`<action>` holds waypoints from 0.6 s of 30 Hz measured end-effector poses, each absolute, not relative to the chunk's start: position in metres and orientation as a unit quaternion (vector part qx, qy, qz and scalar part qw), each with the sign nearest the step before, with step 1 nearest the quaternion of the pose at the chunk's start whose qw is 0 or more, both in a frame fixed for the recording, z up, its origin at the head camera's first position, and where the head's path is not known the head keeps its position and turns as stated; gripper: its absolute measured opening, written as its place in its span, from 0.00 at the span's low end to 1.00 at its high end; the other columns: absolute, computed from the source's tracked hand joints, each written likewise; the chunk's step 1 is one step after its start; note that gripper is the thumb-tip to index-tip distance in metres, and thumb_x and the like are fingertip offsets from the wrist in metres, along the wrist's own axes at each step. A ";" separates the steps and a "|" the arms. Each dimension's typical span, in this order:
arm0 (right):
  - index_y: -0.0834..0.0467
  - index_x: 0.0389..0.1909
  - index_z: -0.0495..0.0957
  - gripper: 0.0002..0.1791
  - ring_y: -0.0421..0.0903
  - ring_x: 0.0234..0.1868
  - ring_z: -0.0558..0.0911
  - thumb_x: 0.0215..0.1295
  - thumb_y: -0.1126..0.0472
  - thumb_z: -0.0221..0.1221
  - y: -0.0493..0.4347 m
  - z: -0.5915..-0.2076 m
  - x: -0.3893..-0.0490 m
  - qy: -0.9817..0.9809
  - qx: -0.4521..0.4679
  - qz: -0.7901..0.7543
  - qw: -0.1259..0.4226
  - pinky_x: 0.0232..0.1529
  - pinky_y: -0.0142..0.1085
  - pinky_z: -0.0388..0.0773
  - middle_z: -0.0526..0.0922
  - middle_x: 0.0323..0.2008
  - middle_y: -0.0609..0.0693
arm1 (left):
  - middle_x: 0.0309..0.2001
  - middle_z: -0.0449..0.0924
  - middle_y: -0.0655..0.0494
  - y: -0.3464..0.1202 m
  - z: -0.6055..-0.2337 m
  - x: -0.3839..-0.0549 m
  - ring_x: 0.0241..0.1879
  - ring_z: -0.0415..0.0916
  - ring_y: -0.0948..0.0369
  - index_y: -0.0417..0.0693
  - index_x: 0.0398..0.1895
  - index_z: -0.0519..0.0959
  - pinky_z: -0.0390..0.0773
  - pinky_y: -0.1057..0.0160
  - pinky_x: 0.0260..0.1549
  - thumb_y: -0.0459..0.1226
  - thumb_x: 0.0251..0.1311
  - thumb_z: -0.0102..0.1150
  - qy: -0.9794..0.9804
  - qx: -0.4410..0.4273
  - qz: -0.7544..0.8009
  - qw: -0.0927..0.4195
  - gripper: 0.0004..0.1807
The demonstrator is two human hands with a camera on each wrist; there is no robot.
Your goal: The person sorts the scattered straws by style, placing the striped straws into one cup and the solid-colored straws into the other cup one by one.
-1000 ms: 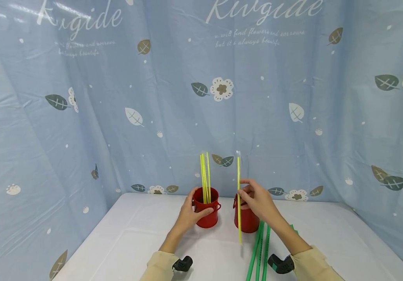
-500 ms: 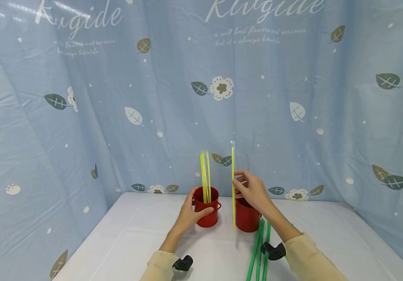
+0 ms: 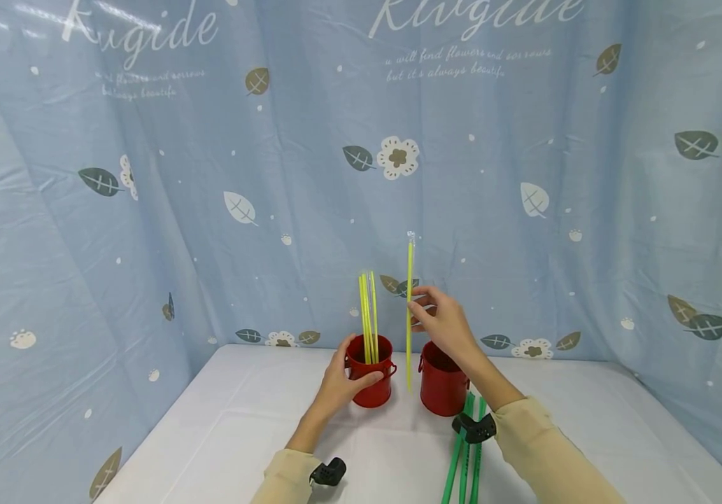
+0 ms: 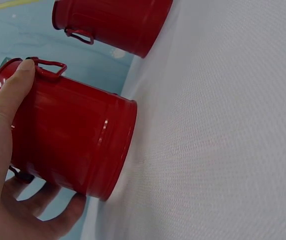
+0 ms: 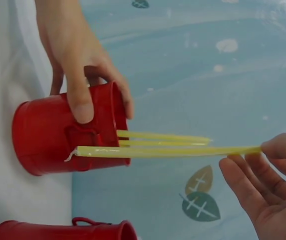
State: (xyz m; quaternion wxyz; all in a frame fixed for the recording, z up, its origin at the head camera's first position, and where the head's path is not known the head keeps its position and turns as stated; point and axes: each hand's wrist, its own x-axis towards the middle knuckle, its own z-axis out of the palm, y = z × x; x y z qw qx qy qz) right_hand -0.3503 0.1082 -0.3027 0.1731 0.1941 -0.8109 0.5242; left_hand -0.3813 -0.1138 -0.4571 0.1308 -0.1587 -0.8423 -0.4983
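Observation:
My left hand (image 3: 336,385) grips the left red bucket (image 3: 373,393) around its side, thumb at the front by the handle lug. Several yellow straws (image 3: 364,308) stand upright in that bucket. Between thumb and fingertips, my right hand (image 3: 449,325) pinches one more yellow straw (image 3: 409,273), in a clear wrapper, and holds it upright in the space between the two buckets. In the right wrist view, the lower end of this straw (image 5: 108,151) overlaps the rim of the held bucket (image 5: 43,135). The left wrist view shows the thumb (image 4: 18,87) at the bucket's rim.
A second red bucket (image 3: 443,388) stands to the right, below my right forearm. Several long green sticks (image 3: 464,469) lie on the white tablecloth (image 3: 241,420) in front of it. A blue patterned curtain (image 3: 310,210) hangs behind the table.
My right hand has lifted the yellow straw and carried it left, from in front of the right bucket to between the two buckets. The left hand has stayed on its bucket.

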 end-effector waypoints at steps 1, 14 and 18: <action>0.56 0.50 0.72 0.16 0.49 0.30 0.83 0.62 0.56 0.55 0.108 -0.304 -0.354 -0.812 0.195 0.521 0.179 0.29 0.35 0.82 0.81 0.37 0.57 | 0.59 0.64 0.60 -0.114 -0.457 -0.381 0.52 0.67 0.59 0.62 0.68 0.50 0.75 0.56 0.47 0.58 0.41 0.66 -0.842 -0.159 -0.498 0.131 0.51; 0.57 0.49 0.73 0.14 0.48 0.31 0.83 0.62 0.58 0.55 0.099 -0.292 -0.365 -0.785 0.223 0.533 0.223 0.30 0.32 0.81 0.80 0.36 0.55 | 0.59 0.64 0.60 -0.113 -0.458 -0.381 0.52 0.68 0.60 0.68 0.68 0.50 0.74 0.55 0.48 0.59 0.40 0.66 -0.841 -0.158 -0.500 0.135 0.50; 0.57 0.49 0.73 0.15 0.48 0.30 0.83 0.62 0.58 0.55 0.097 -0.289 -0.368 -0.782 0.225 0.536 0.226 0.30 0.32 0.81 0.81 0.36 0.55 | 0.59 0.64 0.60 -0.113 -0.458 -0.381 0.52 0.68 0.60 0.69 0.67 0.50 0.74 0.54 0.49 0.59 0.40 0.66 -0.840 -0.159 -0.501 0.136 0.50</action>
